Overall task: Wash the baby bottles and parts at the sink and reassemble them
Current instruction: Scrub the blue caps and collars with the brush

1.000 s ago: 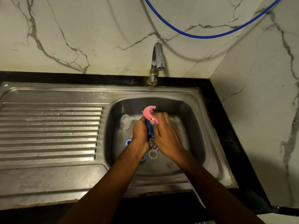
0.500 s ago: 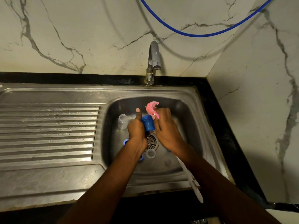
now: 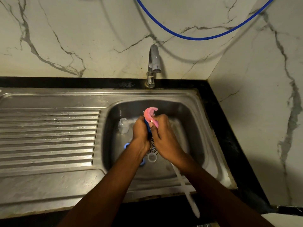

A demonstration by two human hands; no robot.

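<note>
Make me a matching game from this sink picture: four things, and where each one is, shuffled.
Things:
1. pink sponge
2. blue cap
3. clear bottle
4. blue hose

Places:
A. hanging across the marble wall
B. held in the left hand
C. held in the right hand
D. in the basin, left of both hands

Pairs: 1-C, 2-B, 3-D, 4-A.

**Both hands meet over the sink basin**

The left hand grips a blue bottle part; the right hand pinches a pink scrubber against it. Below them in the sink lie a clear bottle, a clear cap and a blue ring. The tap stands behind, and a blue hose hangs across the wall.
</note>
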